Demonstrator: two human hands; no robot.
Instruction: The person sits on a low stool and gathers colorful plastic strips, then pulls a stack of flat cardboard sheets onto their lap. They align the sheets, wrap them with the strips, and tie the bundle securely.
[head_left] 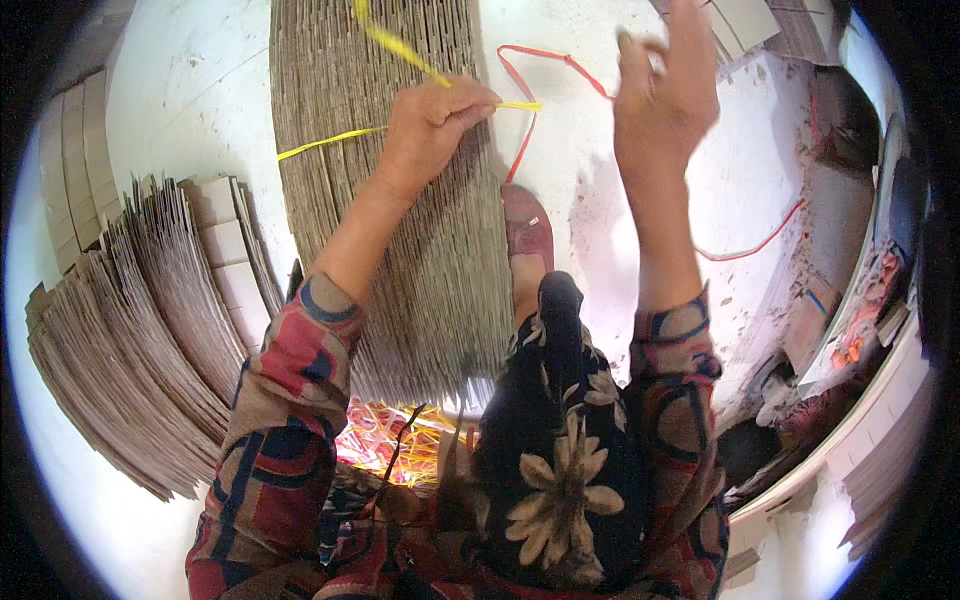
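A long row of flat cardboard pieces (pixel 430 230) stands packed on edge in front of me. Over it, my left hand (pixel 430 125) is closed in a pinch on a yellow plastic strap (pixel 400 47), whose short end sticks out past the fingertips. Another length of yellow strap (pixel 330 143) crosses the row to the left of that hand. My right hand (pixel 665 100) is raised to the right of the row, slightly blurred, with thumb and fingers apart and nothing visible in it. A red strap (pixel 520 75) lies between the hands on the pale floor.
More stacked cardboard (pixel 130 330) stands at the left. My dark red shoe (pixel 528 225) is beside the row. Red and yellow strap strips (pixel 390 440) are heaped near my lap. Another red strap (pixel 750 250) lies on the floor (pixel 640 300) at the right.
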